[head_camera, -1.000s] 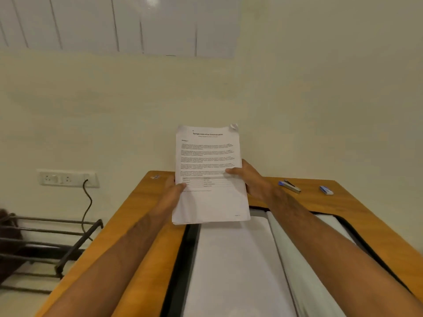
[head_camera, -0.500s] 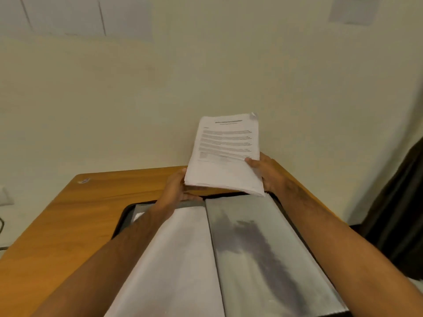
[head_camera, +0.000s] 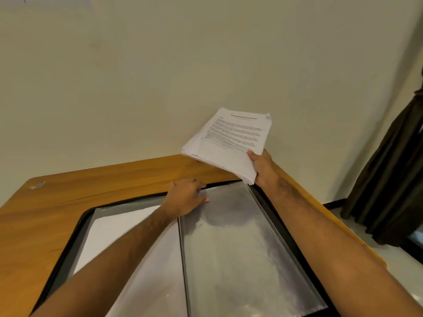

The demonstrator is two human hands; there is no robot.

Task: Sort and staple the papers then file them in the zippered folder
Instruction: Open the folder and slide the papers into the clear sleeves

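The right hand (head_camera: 263,167) gripped the stack of papers (head_camera: 231,143) by its near corner, held clear above the desk (head_camera: 57,202). Just below and to its left, the left hand (head_camera: 186,197) pinched the top edge of a clear sleeve (head_camera: 240,243) in the open zippered folder (head_camera: 75,227). I'd have lifted that sleeve mouth wide first, then slid the stack in squarely, lest a corner catch
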